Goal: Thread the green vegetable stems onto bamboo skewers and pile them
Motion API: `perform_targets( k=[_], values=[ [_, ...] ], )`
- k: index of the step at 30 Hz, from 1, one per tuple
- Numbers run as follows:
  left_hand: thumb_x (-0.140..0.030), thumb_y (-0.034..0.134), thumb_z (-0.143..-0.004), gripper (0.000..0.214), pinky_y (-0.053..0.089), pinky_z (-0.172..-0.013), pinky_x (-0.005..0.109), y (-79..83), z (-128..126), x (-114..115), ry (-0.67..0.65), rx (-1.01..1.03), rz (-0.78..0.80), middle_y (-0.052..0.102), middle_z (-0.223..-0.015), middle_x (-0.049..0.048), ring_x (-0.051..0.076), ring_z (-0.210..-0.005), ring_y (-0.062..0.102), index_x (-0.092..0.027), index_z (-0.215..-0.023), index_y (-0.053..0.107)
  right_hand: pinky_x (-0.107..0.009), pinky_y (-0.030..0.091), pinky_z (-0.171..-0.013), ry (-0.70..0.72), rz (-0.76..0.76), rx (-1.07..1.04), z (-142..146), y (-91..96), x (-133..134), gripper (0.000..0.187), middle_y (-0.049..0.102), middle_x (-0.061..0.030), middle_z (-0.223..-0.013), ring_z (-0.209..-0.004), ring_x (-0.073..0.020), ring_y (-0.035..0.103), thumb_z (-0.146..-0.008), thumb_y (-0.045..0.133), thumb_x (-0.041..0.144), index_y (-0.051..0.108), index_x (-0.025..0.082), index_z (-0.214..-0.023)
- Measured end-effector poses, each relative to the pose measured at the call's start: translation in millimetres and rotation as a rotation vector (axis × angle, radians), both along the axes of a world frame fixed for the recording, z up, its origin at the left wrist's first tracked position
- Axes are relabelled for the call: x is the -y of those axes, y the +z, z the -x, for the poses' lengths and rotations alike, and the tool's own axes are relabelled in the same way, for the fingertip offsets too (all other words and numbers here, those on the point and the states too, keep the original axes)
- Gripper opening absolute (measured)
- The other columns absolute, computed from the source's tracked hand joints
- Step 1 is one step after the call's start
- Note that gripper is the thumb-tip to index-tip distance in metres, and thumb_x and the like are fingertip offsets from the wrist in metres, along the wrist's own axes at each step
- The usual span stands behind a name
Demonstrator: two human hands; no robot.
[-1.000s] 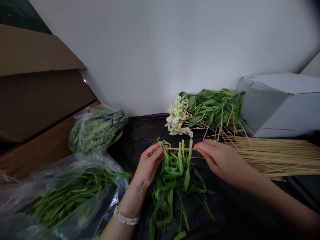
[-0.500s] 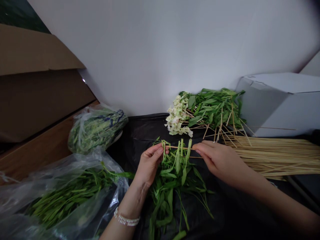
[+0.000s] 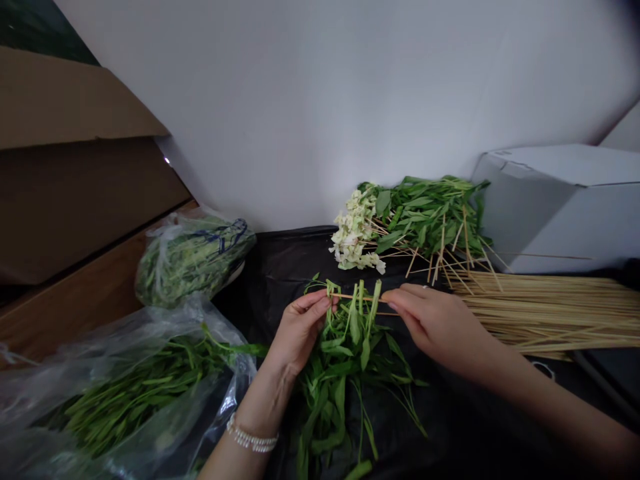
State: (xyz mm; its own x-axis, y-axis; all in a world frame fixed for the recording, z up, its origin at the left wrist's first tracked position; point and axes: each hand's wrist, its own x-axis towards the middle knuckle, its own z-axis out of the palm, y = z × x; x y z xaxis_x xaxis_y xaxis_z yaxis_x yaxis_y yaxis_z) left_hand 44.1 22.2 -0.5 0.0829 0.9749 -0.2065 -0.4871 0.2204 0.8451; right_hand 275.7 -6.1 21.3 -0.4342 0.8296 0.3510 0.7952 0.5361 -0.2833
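Note:
Between my hands a thin wooden skewer (image 3: 345,296) lies crosswise, with several green leafy stems (image 3: 373,305) threaded on it. My left hand (image 3: 303,327) pinches a stem at the skewer's left end. The fingers of my right hand (image 3: 425,317) are closed round the skewer's right part, just beside the rightmost stem. Leaves of the greens (image 3: 335,400) hang down below the skewer over the black plastic sheet (image 3: 280,260). Part of the skewer is hidden in my right hand.
Behind lie skewered greens (image 3: 425,210) and pale leafy pieces (image 3: 357,233). Loose skewers (image 3: 560,313) spread at right by a white box (image 3: 560,200). At left are an open clear bag of greens (image 3: 135,393), a tied bag (image 3: 195,257) and a cardboard box (image 3: 75,193).
My right hand has shifted slightly left along the skewer, closer to the rightmost stem. My left hand stays nearly in place, still pinching the stem.

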Motion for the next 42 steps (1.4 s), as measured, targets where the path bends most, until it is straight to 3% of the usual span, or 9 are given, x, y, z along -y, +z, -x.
perform_targets(
  k=[10,15,19,23,29,34,38,42],
  values=[
    [-0.020,0.092,-0.052,0.028,0.053,-0.068,0.020,1.9,4,1,-0.045,-0.051,-0.016,0.077,-0.074,0.0044,0.011,-0.067,0.068,-0.015,-0.075,0.079,-0.035,0.049,-0.077,0.020,-0.035,-0.057,4,-10.0,1,0.031,0.066,-0.0092,-0.094,-0.088,-0.0211,0.062,-0.093,0.037,0.012,0.066,0.017,-0.105],
    [-0.023,0.089,-0.057,0.022,0.052,-0.071,0.024,-2.7,-1,6,-0.128,-0.216,-0.090,0.078,-0.084,0.0071,0.014,-0.071,0.067,-0.015,-0.075,0.079,-0.032,0.049,-0.073,0.121,0.081,-0.130,9,-9.0,1,0.029,0.069,-0.0065,-0.092,-0.083,-0.0188,0.065,-0.095,0.038,0.015,0.066,0.018,-0.102],
    [-0.027,0.088,-0.060,0.023,0.051,-0.075,0.024,-6.3,-4,7,-0.137,-0.217,-0.120,0.078,-0.089,0.0070,0.014,-0.074,0.067,-0.016,-0.079,0.079,-0.034,0.050,-0.074,0.116,0.087,-0.137,10,-8.2,1,0.029,0.069,-0.0065,-0.092,-0.084,-0.0198,0.066,-0.095,0.037,0.016,0.066,0.018,-0.102],
    [-0.042,0.082,-0.068,0.030,0.050,-0.080,0.024,-6.1,2,0,-0.056,-0.172,-0.122,0.077,-0.085,0.0065,0.014,-0.079,0.067,-0.015,-0.081,0.078,-0.031,0.048,-0.074,0.073,-0.018,-0.223,-1,0.6,0,0.026,0.069,-0.0047,-0.095,-0.084,-0.0172,0.065,-0.096,0.039,0.018,0.063,0.020,-0.105],
    [-0.045,0.080,-0.067,0.036,0.049,-0.073,0.023,-10.4,12,-11,0.104,-0.216,-0.073,0.076,-0.085,0.0059,0.014,-0.077,0.067,-0.016,-0.088,0.075,-0.030,0.044,-0.064,-0.193,-0.326,-0.395,-21,21.5,-3,0.019,0.063,-0.0025,-0.075,-0.068,-0.0169,0.060,-0.096,0.040,0.023,0.058,0.020,-0.093],
    [-0.035,0.064,-0.082,0.025,0.048,-0.074,0.027,-24.0,16,-15,0.036,-0.604,-0.247,0.074,-0.090,0.0071,0.017,-0.080,0.066,-0.016,-0.097,0.070,-0.033,0.040,-0.064,-0.292,-0.413,-0.448,-24,25.5,-1,0.022,0.062,-0.0035,-0.076,-0.068,-0.0189,0.056,-0.097,0.040,0.028,0.059,0.020,-0.092],
    [-0.022,0.047,-0.089,0.024,0.047,-0.080,0.032,-30.8,25,-18,0.009,-1.155,-0.374,0.071,-0.093,0.0077,0.021,-0.088,0.065,-0.018,-0.105,0.064,-0.034,0.039,-0.063,-0.284,-0.399,-0.447,-23,25.0,0,0.021,0.059,-0.0028,-0.074,-0.066,-0.0189,0.053,-0.097,0.039,0.028,0.059,0.021,-0.092],
    [-0.016,0.040,-0.091,0.028,0.045,-0.077,0.033,-28.9,30,-15,0.016,-1.706,-0.331,0.067,-0.106,0.0121,0.025,-0.095,0.065,-0.019,-0.111,0.059,-0.036,0.039,-0.062,-0.271,-0.386,-0.443,-22,25.6,1,0.019,0.058,-0.0030,-0.071,-0.063,-0.0192,0.052,-0.097,0.040,0.026,0.058,0.023,-0.091]
  ],
)
